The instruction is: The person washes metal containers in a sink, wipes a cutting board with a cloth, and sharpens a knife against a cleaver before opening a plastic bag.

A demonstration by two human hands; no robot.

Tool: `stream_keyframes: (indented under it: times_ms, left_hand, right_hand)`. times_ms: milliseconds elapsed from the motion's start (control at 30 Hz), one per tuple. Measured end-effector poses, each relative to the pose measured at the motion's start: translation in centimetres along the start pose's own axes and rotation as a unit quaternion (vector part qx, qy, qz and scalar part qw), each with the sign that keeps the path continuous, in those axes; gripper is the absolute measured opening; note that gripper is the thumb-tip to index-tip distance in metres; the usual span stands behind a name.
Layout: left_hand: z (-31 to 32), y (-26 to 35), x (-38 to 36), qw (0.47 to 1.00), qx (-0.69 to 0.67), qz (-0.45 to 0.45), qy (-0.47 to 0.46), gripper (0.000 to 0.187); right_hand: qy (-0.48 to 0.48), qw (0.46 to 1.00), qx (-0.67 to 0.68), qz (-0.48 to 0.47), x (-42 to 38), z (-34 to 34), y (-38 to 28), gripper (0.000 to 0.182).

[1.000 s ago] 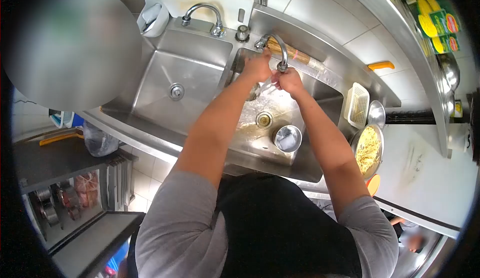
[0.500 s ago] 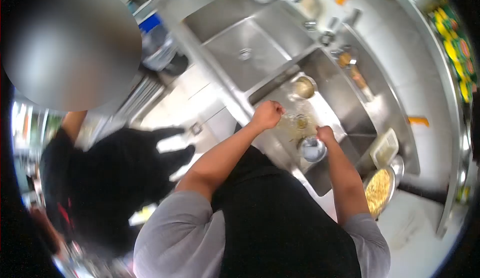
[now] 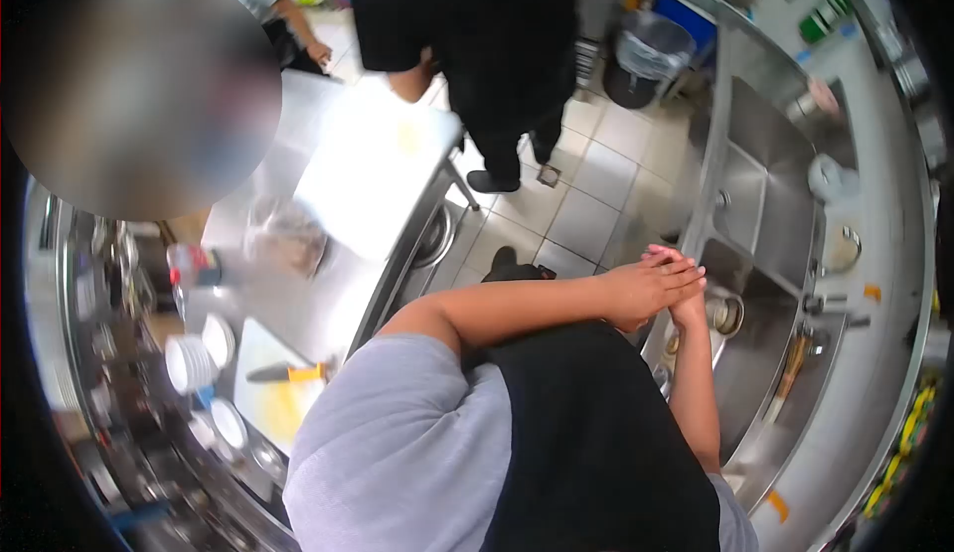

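Note:
My left hand (image 3: 641,292) lies flat across my right hand (image 3: 688,306), fingers stretched out, at the near edge of the sink (image 3: 760,348). The two palms meet, and part of my right hand is covered; its fingertips show above the left. No object is visible in either hand. Just beyond them in the basin sits a round metal bowl (image 3: 730,314). Smaller items below it in the basin are partly hidden by my right forearm.
A co-worker in black (image 3: 477,45) stands by a steel table with a white board (image 3: 348,184). At left, a yellow-handled knife (image 3: 283,373) rests on a cutting board (image 3: 260,328) near stacked white bowls (image 3: 189,363). A lined bin (image 3: 651,55) stands beyond the sink.
My hands were apart over the basin, the right beside a metal container; now they are pressed together at the sink's edge. My view has swung left, toward the table and co-worker.

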State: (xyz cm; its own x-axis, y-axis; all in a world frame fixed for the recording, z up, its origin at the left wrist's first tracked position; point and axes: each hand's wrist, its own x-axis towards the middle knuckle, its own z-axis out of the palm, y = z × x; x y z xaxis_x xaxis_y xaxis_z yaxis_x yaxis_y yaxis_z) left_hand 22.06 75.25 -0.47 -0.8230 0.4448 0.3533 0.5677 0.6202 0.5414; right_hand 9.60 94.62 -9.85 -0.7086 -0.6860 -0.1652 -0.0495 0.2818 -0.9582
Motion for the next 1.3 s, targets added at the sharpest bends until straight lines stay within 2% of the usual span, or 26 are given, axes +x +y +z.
stream_keyframes:
  times_ms: [67,100,200,233,300,333,400,467,500,533,567,633,667,700,767,833,867,900,933,967,1000,1067,1133,1167,1233,1300]
  left_hand:
    - [0.1,-1.3,-2.2,0.998,0.056,-0.011,0.035,0.093]
    - [-0.8,-1.9,-3.1,0.996,0.067,-0.033,0.054,0.093]
    - [-4.2,-2.4,-6.7,0.975,0.038,-0.170,0.137,0.084]
    - [-5.7,-3.0,-8.3,0.971,0.043,-0.182,0.148,0.084]
    - [-8.9,-4.4,-11.9,0.951,0.033,-0.293,0.089,0.084]
    - [-9.8,-5.5,-13.8,0.940,0.004,-0.329,0.090,0.092]
    - [-11.7,-5.9,-19.2,0.908,0.032,-0.400,0.121,0.084]
    - [-12.7,-7.0,-25.9,0.875,0.114,-0.444,0.156,0.069]
    - [-14.2,-6.9,-29.2,0.853,0.104,-0.468,0.209,0.042]
    - [-13.8,-7.4,-32.9,0.825,0.138,-0.480,0.264,0.023]
    - [-14.0,-7.2,-36.2,0.785,0.159,-0.511,0.312,0.014]
    - [-16.5,-3.9,-41.0,0.709,0.151,-0.555,0.408,0.017]
    - [-17.4,-2.6,-43.0,0.661,0.155,-0.601,0.422,0.018]
    - [-18.0,-1.6,-44.9,0.636,0.160,-0.624,0.426,0.019]
    - [-18.7,-0.6,-47.5,0.585,0.200,-0.626,0.476,0.017]
    - [-19.6,-0.7,-49.5,0.573,0.300,-0.567,0.510,0.012]
    - [-20.3,-0.8,-50.1,0.581,0.302,-0.561,0.506,0.012]
    - [-20.9,-0.8,-50.3,0.562,0.347,-0.554,0.506,0.011]
    - [-21.6,-1.1,-50.4,0.544,0.391,-0.542,0.508,0.011]
    - [-22.1,-1.4,-50.3,0.561,0.389,-0.526,0.506,0.011]
    - [-22.3,-1.8,-49.8,0.575,0.354,-0.552,0.490,0.012]
    - [-22.7,-3.9,-47.5,0.626,0.286,-0.558,0.463,0.011]
    - [-22.7,-6.3,-42.7,0.691,0.200,-0.535,0.443,0.009]
    - [-22.9,-7.1,-39.4,0.722,0.145,-0.527,0.425,0.009]
    - [-22.6,-7.9,-31.6,0.771,0.008,-0.520,0.367,0.012]
    - [-21.4,-7.4,-23.6,0.816,-0.187,-0.463,0.292,0.014]
  right_hand:
    - [-0.136,0.977,-0.154,-0.052,2.8,1.7,0.4,0.086]
    - [-0.162,0.971,-0.162,-0.063,3.6,3.5,-1.4,0.086]
    - [-0.104,0.989,-0.007,-0.109,2.6,10.8,-10.4,0.038]
    - [-0.121,0.986,-0.010,-0.112,3.9,11.7,-10.3,0.038]
    - [-0.302,0.953,-0.021,0.013,6.9,12.9,-9.8,0.054]
    - [-0.307,0.952,0.014,0.005,7.6,14.8,-10.7,0.062]
    - [-0.299,0.953,0.038,0.003,7.3,19.0,-14.7,0.061]
    - [-0.266,0.963,0.046,0.018,8.5,21.2,-15.4,0.060]
    - [-0.274,0.961,0.044,0.015,9.7,21.3,-12.8,0.060]
    - [-0.268,0.961,-0.063,0.024,11.1,20.8,-9.0,0.060]
    - [-0.259,0.951,-0.168,0.031,11.9,20.5,-6.2,0.060]
    - [-0.276,0.891,-0.358,-0.029,11.3,20.0,-3.6,0.057]
    - [-0.300,0.875,-0.379,0.002,10.8,19.3,-2.2,0.056]
    - [-0.322,0.858,-0.399,0.035,10.5,19.1,-1.2,0.056]
    - [-0.348,0.841,-0.400,0.113,8.4,19.7,-5.0,0.057]
    - [-0.367,0.841,-0.382,0.109,7.6,16.8,-0.9,0.057]
    - [-0.386,0.840,-0.367,0.105,7.2,16.0,0.8,0.056]
    - [-0.376,0.847,-0.360,0.108,6.9,15.9,0.0,0.056]
    - [-0.422,0.793,-0.425,0.114,6.5,15.6,-2.3,0.055]
    - [-0.459,0.734,-0.485,0.123,6.4,15.5,-3.9,0.053]
    - [-0.437,0.751,-0.477,0.134,7.1,14.9,-2.6,0.053]
    - [-0.489,0.642,-0.588,0.051,9.1,12.1,0.3,0.048]
    - [-0.400,0.654,-0.642,0.028,13.2,12.3,-3.5,0.025]
    - [-0.316,0.711,-0.628,-0.026,14.7,11.2,-4.8,0.019]
    - [-0.214,0.734,-0.633,-0.122,17.7,9.0,-8.0,0.023]
    - [-0.150,0.755,-0.623,-0.138,19.4,6.3,-12.7,0.028]
